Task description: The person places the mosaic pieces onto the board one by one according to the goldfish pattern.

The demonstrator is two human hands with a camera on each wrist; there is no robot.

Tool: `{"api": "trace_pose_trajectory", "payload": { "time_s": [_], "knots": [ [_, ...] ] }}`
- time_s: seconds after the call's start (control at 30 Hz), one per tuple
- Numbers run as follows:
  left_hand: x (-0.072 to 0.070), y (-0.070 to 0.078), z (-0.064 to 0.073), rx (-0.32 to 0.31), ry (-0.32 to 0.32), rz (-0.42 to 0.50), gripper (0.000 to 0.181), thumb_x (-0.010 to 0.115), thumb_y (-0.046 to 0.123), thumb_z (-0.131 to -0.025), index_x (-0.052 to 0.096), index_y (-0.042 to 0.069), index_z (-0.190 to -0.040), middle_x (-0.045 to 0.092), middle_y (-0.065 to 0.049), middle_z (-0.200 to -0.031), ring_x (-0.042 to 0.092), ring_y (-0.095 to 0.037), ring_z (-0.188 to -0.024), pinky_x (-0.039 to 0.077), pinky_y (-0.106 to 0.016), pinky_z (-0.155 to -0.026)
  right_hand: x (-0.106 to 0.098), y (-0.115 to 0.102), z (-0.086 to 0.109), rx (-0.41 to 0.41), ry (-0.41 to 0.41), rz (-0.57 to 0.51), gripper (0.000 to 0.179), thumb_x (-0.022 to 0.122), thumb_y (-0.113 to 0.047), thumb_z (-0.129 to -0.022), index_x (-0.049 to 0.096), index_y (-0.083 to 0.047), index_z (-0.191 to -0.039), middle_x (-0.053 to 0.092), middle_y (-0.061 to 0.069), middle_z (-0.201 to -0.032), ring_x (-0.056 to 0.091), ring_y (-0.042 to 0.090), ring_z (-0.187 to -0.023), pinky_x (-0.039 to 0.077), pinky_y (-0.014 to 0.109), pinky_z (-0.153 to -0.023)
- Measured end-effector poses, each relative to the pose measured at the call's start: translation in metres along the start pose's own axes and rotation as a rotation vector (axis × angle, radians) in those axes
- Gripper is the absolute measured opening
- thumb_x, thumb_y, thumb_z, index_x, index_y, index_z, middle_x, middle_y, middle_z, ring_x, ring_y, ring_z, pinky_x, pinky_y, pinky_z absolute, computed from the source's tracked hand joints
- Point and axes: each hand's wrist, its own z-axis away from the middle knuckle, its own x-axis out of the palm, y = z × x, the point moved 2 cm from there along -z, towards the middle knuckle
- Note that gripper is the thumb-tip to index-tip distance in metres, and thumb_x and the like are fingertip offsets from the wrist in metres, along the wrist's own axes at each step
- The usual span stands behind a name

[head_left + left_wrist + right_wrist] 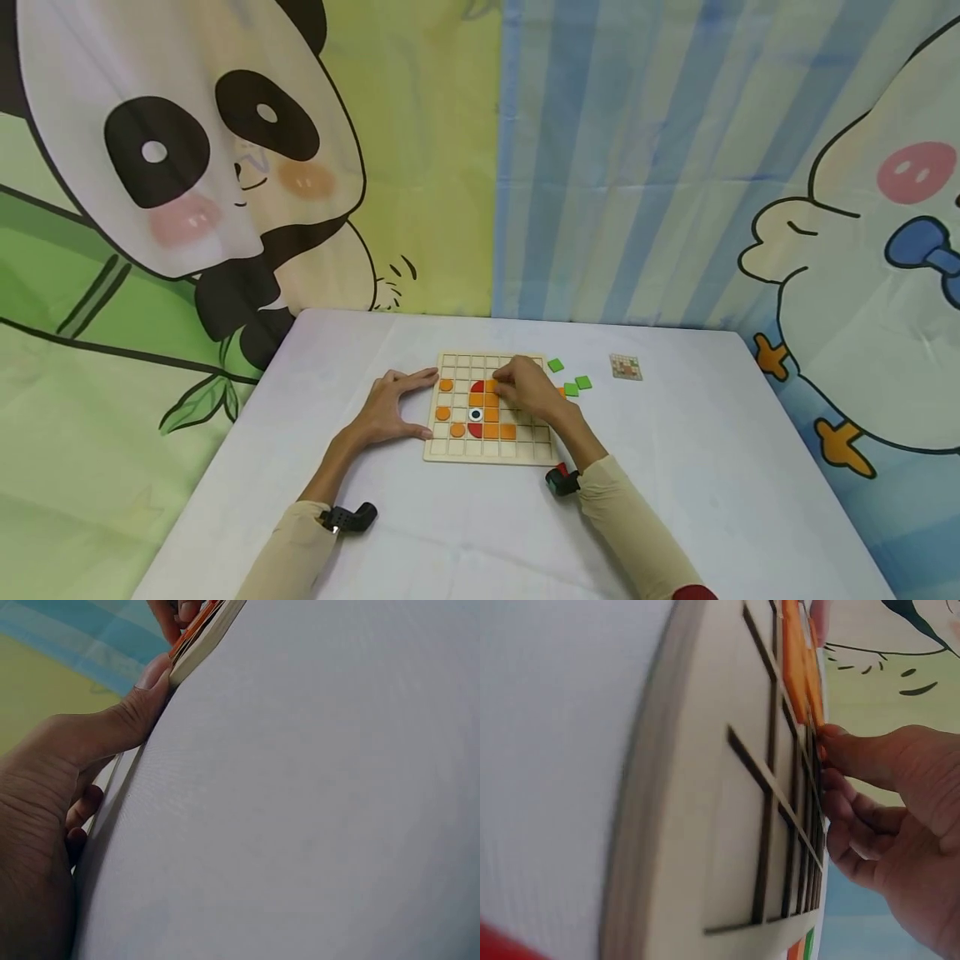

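Note:
A wooden grid board lies on the table with orange discs, orange squares, red quarter-round pieces and an eye tile in its cells. My left hand is spread along the board's left side, its forefinger at the far corner and its thumb against the edge near the front. Above the middle of the board, my right hand pinches an orange square tile low over the grid. Its thumb and fingertips partly cover that tile.
Green squares lie loose right of the board, with an orange piece partly behind the right hand. Farther right is a small patterned card. Printed cloth hangs behind the white table.

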Motion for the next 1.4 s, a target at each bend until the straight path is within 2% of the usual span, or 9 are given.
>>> {"api": "trace_pose_trajectory", "payload": {
  "time_s": [0.13,0.4,0.5,0.67,0.93,1.2,1.4],
  "knots": [
    [0.0002,0.0006,-0.0007,0.001,-0.005,-0.020,0.112,0.102,0.060,-0.061,0.058,0.029,-0.160,0.052,0.009,-0.170,0.049,-0.017,-0.114,0.034,-0.045,-0.098,0.0045,0.0000,-0.0031,0.062,0.002,0.013,0.026,0.074,-0.009,-0.103,0.080,-0.001,-0.127,0.081,0.012,-0.124,0.074,0.031,-0.119,0.060,0.046,-0.100],
    [-0.0022,0.0021,-0.0006,-0.006,-0.014,-0.014,0.113,0.103,0.058,-0.062,0.057,0.028,-0.161,0.050,0.009,-0.171,0.050,-0.019,-0.118,0.034,-0.048,-0.102,0.0013,-0.0055,-0.0027,0.052,0.033,0.004,0.017,0.077,-0.004,-0.100,0.085,-0.005,-0.115,0.083,0.008,-0.111,0.076,0.027,-0.104,0.062,0.045,-0.093],
    [-0.0019,0.0016,-0.0003,-0.008,-0.016,-0.018,0.113,0.102,0.059,-0.062,0.056,0.028,-0.161,0.050,0.009,-0.171,0.050,-0.019,-0.118,0.034,-0.048,-0.102,0.0019,-0.0044,-0.0035,0.051,0.034,-0.005,0.018,0.076,-0.001,-0.099,0.084,-0.004,-0.115,0.080,0.010,-0.113,0.074,0.026,-0.101,0.061,0.046,-0.094],
    [-0.0011,-0.0008,-0.0003,-0.019,-0.018,-0.015,0.113,0.103,0.057,-0.062,0.056,0.029,-0.161,0.049,0.010,-0.172,0.049,-0.019,-0.118,0.033,-0.049,-0.103,0.0039,-0.0017,-0.0047,0.069,0.021,0.025,0.022,0.076,-0.004,-0.101,0.083,-0.005,-0.122,0.078,0.010,-0.118,0.074,0.028,-0.109,0.060,0.046,-0.098],
    [0.0001,-0.0035,0.0010,-0.020,-0.017,-0.012,0.113,0.103,0.058,-0.062,0.056,0.029,-0.161,0.048,0.010,-0.172,0.048,-0.018,-0.118,0.033,-0.050,-0.105,0.0055,-0.0036,-0.0062,-0.012,0.012,0.096,0.020,0.077,-0.002,-0.100,0.084,-0.004,-0.118,0.077,0.009,-0.111,0.071,0.029,-0.109,0.059,0.046,-0.100],
    [0.0002,-0.0017,0.0013,-0.022,-0.023,-0.010,0.113,0.102,0.059,-0.063,0.056,0.028,-0.161,0.048,0.009,-0.173,0.049,-0.019,-0.119,0.033,-0.049,-0.104,0.0046,0.0012,-0.0092,0.025,0.013,-0.020,0.007,0.074,-0.002,-0.102,0.078,-0.008,-0.105,0.077,0.005,-0.101,0.070,0.019,-0.092,0.060,0.041,-0.090],
    [-0.0008,-0.0009,-0.0004,-0.013,-0.013,-0.025,0.112,0.102,0.059,-0.063,0.056,0.029,-0.161,0.049,0.009,-0.172,0.049,-0.018,-0.118,0.033,-0.047,-0.102,-0.0031,0.0038,-0.0093,-0.007,0.052,-0.067,0.008,0.072,-0.005,-0.103,0.080,-0.006,-0.102,0.079,0.005,-0.095,0.069,0.016,-0.085,0.058,0.038,-0.084]
  ]
}}
